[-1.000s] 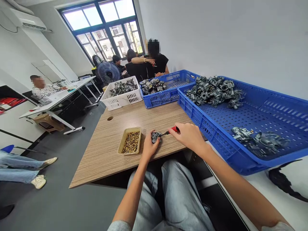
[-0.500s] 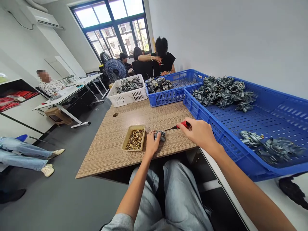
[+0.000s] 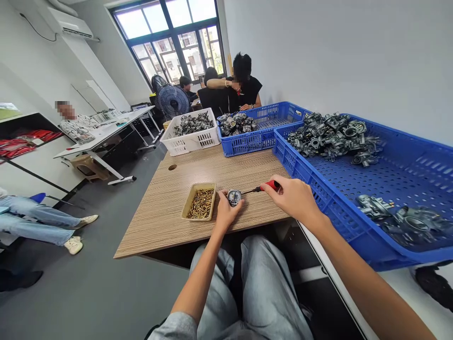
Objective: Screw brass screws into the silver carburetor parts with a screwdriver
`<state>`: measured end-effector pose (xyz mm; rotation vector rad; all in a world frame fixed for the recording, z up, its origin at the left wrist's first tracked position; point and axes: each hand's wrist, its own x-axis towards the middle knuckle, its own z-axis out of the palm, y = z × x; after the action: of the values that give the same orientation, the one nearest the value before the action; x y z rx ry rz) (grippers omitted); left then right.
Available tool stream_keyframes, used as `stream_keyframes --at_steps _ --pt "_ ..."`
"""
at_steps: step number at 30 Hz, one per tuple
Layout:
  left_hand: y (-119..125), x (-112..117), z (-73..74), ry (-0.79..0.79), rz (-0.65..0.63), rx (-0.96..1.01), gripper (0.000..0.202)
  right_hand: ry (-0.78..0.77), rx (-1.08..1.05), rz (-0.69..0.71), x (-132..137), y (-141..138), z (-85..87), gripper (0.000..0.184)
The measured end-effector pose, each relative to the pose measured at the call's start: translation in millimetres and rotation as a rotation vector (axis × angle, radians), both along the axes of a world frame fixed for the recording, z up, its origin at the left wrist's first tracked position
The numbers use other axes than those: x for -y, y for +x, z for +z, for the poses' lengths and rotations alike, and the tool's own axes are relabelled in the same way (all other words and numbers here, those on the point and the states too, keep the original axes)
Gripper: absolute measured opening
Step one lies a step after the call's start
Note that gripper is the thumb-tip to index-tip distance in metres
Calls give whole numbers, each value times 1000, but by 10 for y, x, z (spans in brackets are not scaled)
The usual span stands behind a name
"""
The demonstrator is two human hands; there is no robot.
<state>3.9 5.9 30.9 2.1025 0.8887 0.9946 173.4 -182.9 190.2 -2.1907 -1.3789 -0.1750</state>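
Observation:
My left hand (image 3: 226,211) grips a small grey metal carburetor (image 3: 234,197) low over the wooden table, its round open side facing up. In my right hand (image 3: 296,196) is a screwdriver (image 3: 269,185) with a red and black handle. Its shaft points left, and the tip is at the carburetor's right side; whether it sits in a screw I cannot tell. Just left of my left hand stands a cream tray (image 3: 183,211) filled with small brass-coloured parts (image 3: 201,204), apparently jets.
A large blue crate (image 3: 329,184) on the right holds many carburetors (image 3: 332,134). Behind the table (image 3: 159,208) are a smaller blue crate (image 3: 247,146) and a white crate (image 3: 194,145), both with metal parts. A fan (image 3: 173,101) and co-workers are beyond.
My left hand has turned the carburetor so its round open side now shows upward. The screwdriver stays at its right side, and the view has shifted slightly.

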Motion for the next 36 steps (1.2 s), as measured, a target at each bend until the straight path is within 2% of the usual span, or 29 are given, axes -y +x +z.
stream_keyframes --at_steps 5,8,13,17,23,36 --pt "11 -56 -56 164 -142 -63 71 -4 -6 44 -3 -27 3 38" --pt "17 -74 -83 223 -167 -107 73 -37 0 44 -3 -37 18 38" --pt "24 -60 -88 212 -117 -148 79 -71 6 32 8 -38 41 40" --pt "34 -57 -76 211 -69 -160 71 -86 11 26 7 -45 35 42" --pt "50 -61 -98 215 -10 -180 60 -105 25 -59 -19 -62 5 51" --pt "55 -70 -122 224 -6 -187 59 -104 13 -81 -51 -121 -21 56"
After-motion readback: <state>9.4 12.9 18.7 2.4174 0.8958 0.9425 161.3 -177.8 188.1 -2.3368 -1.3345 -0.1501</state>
